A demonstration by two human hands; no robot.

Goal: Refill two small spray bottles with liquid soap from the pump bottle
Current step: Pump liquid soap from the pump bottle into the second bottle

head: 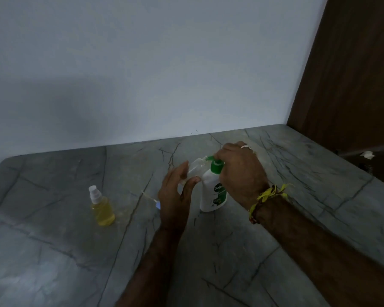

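Note:
A white pump bottle (213, 193) with a green pump head stands on the grey stone counter (208, 251). My right hand (239, 173) rests on top of the pump head, fingers curled over it. My left hand (175, 196) holds a small clear spray bottle (194, 168) tilted, its open mouth at the green nozzle. A second small spray bottle (101, 207), filled with yellow liquid and capped with a white sprayer, stands upright to the left. A loose sprayer head with its thin tube (152, 199) lies on the counter beside my left hand.
A pale wall (142, 74) runs along the back of the counter. A dark wooden panel (353, 74) stands at the right. A small white scrap (367, 154) lies by the panel's foot.

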